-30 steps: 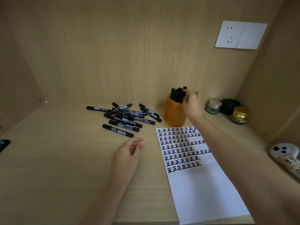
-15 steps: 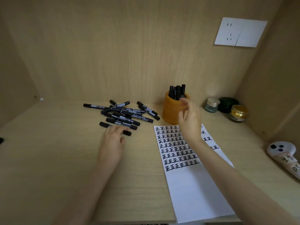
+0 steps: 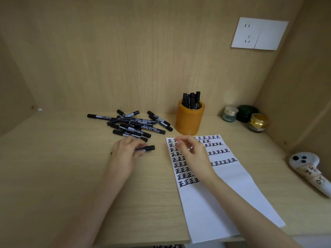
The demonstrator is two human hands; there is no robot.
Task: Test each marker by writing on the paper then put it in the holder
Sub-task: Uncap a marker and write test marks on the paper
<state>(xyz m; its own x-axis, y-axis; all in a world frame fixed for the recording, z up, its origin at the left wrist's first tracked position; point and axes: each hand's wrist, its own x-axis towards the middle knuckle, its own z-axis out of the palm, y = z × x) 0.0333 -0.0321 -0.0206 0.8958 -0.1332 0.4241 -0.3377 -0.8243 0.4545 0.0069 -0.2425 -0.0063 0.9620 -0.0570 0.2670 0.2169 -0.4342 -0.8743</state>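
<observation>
Light-wood desk (image 3: 53, 176) in a wood-panelled nook, white socket plate (image 3: 259, 34) on back wall. L hand (image 3: 125, 155) grips 1 black marker (image 3: 147, 148) just below the marker pile (image 3: 132, 125). R hand (image 3: 194, 154) hovers over the paper (image 3: 215, 203), fingers loosely curled, empty. Orange holder (image 3: 189, 120) w/ markers stands behind paper; 3 jars (image 3: 246, 114) at right.

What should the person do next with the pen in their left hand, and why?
Probably pass the marker from the left hand to the right hand and uncap it. It looks capped, the right hand hovers empty over the paper, and the marker needs a test stroke there before it goes in the holder.
</observation>
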